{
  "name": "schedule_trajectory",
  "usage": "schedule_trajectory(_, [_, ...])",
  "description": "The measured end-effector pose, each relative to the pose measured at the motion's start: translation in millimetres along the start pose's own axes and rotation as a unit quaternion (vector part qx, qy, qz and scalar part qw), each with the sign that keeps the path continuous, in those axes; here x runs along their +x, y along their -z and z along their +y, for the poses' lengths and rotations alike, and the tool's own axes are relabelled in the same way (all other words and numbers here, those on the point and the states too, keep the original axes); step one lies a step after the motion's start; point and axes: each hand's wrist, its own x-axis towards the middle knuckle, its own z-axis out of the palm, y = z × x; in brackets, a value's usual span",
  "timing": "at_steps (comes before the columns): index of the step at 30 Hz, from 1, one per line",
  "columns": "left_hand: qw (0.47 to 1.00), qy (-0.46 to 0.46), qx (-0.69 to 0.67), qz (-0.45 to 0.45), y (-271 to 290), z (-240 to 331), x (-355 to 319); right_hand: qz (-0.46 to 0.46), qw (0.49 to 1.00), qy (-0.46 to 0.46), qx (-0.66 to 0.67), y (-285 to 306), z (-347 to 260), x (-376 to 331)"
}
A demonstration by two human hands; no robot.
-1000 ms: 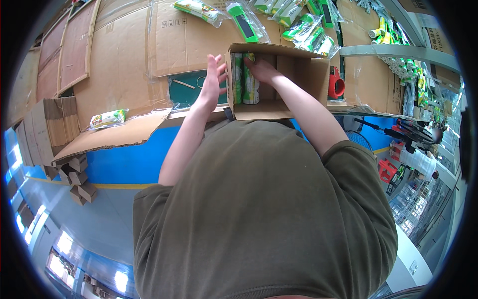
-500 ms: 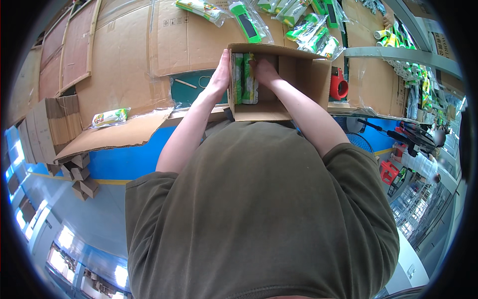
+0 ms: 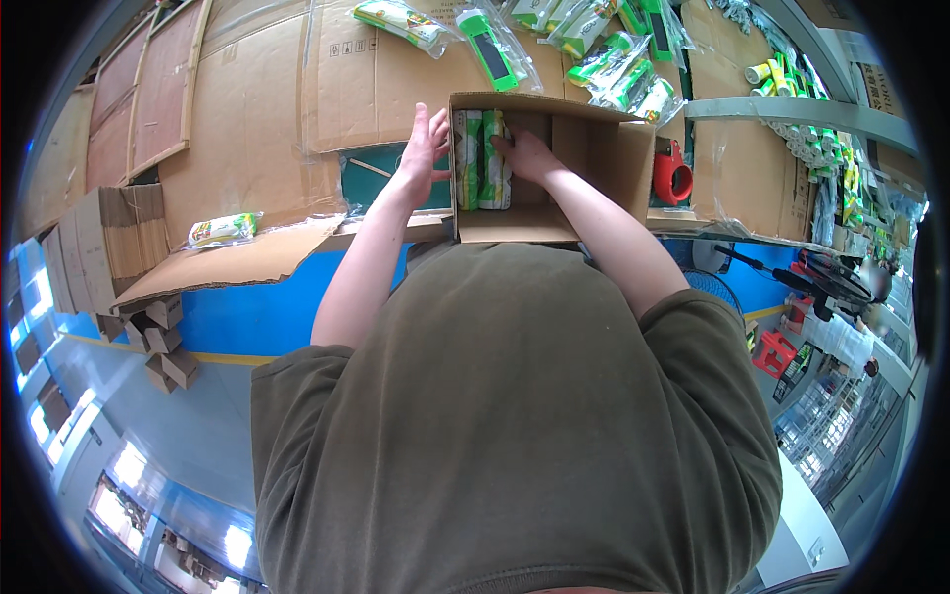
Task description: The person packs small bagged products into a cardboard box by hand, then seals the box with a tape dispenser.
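Observation:
An open cardboard box (image 3: 604, 158) stands on its base right in front of me. Inside, against its left wall, two bagged green-and-white packages stand side by side, a left one (image 3: 468, 163) and a right one (image 3: 495, 163). My right hand (image 3: 531, 155) reaches into the box with its fingers at the right package's upper edge, seemingly gripping it; some fingertips are hidden. Just outside the left wall, my left hand (image 3: 423, 158) is held up with its fingers spread, holding nothing.
Several bagged green-and-white items (image 3: 618, 69) lie beyond the box, and a single bagged package (image 3: 223, 230) at left. A red tape dispenser (image 3: 673, 176) is right of the box. Folded cartons (image 3: 129, 233) stand far left. A grey metal bar (image 3: 782, 109) crosses at right.
My left hand has come off the box's left wall and spread its fingers. My right hand stays in the box at the right package, shifted slightly.

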Motion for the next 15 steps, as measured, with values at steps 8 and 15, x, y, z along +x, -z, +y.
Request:
schedule_trajectory(8, [0.989, -0.110, -0.018, 0.094, -23.3, -26.3, -82.2, -0.281, 0.920, 0.068, 0.266, 150.2, -125.6, -51.0])
schedule_trajectory(15, [0.964, -0.161, 0.147, 0.153, -54.0, -59.7, -122.8, -0.183, 0.942, 0.057, -0.275, 102.1, -117.2, 125.9])
